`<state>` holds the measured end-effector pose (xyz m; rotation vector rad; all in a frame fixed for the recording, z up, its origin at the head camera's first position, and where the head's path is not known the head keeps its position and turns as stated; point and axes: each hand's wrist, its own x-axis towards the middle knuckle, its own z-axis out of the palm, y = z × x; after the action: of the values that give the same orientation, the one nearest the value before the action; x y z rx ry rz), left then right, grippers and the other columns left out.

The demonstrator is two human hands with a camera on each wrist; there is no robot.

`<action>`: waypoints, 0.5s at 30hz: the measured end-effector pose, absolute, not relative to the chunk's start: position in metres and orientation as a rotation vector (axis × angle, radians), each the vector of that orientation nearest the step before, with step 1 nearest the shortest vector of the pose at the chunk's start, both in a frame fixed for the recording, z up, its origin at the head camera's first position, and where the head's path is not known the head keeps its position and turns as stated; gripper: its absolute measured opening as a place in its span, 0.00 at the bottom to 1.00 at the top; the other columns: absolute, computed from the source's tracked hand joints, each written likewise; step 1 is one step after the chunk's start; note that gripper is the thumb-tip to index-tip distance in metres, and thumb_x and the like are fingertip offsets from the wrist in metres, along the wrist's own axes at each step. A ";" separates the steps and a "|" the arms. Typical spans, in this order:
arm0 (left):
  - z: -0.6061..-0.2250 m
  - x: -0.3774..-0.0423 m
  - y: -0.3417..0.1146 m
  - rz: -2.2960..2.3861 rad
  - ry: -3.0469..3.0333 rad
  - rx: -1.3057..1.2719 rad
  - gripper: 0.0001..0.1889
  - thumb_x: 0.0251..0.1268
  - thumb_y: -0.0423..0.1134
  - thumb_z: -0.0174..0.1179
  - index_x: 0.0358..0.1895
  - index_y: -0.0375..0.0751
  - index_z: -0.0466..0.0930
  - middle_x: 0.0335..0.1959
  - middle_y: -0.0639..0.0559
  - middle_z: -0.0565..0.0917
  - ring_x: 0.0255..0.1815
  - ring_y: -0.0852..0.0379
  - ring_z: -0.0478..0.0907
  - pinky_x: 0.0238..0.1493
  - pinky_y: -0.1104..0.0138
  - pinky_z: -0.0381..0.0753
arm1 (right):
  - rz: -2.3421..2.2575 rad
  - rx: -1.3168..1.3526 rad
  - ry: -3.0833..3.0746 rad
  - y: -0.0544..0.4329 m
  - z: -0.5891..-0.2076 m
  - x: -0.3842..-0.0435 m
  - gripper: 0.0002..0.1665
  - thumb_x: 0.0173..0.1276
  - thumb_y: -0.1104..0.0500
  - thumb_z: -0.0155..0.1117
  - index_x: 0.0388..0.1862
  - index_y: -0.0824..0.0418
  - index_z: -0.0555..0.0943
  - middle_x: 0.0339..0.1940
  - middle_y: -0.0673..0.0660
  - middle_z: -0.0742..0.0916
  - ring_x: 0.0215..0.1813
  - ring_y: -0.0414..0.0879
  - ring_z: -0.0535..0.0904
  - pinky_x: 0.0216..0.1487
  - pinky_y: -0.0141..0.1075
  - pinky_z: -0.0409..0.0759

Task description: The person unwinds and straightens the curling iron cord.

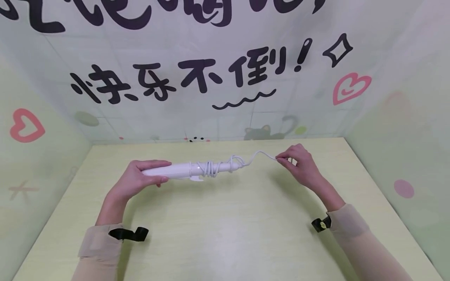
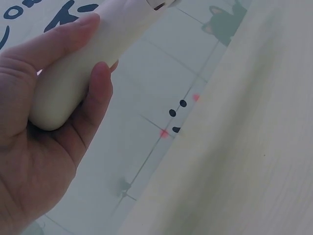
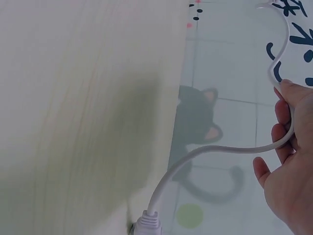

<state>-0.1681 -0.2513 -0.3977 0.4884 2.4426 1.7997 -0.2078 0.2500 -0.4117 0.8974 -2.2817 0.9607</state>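
A white curling iron is held roughly level above the table, its small lever pointing down. My left hand grips its thick, smooth end; the left wrist view shows that rounded end between thumb and fingers. A white cord is wound in several loops around the thinner part, and more loose loops hang at its right tip. From there the cord runs to my right hand, which pinches it between thumb and fingers. In the right wrist view the cord continues past the hand to a white plug.
A pale wooden table lies beneath both hands. A printed backdrop with dark lettering stands along its far edge, with side panels at left and right. Black straps are on both wrists.
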 end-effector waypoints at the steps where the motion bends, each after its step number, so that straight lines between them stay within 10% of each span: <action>1: -0.398 -0.168 -0.251 1.801 2.440 0.487 0.22 0.57 0.25 0.74 0.56 0.27 0.84 0.50 0.62 0.86 0.28 0.52 0.85 0.32 0.61 0.87 | 0.957 0.900 -2.283 0.251 -0.412 -0.208 0.10 0.56 0.75 0.76 0.34 0.65 0.89 0.28 0.53 0.86 0.35 0.48 0.72 0.36 0.32 0.63; 15: -0.395 -0.167 -0.251 1.791 2.441 0.491 0.22 0.57 0.25 0.74 0.57 0.26 0.83 0.51 0.62 0.85 0.29 0.48 0.85 0.32 0.62 0.87 | 0.894 0.843 -2.306 0.262 -0.423 -0.214 0.09 0.56 0.75 0.76 0.35 0.66 0.89 0.28 0.57 0.89 0.34 0.53 0.75 0.39 0.41 0.65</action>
<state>-0.1667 -0.2513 -0.3955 0.4912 2.4406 1.7905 -0.2145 0.2624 -0.4227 0.8427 -2.3062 0.8936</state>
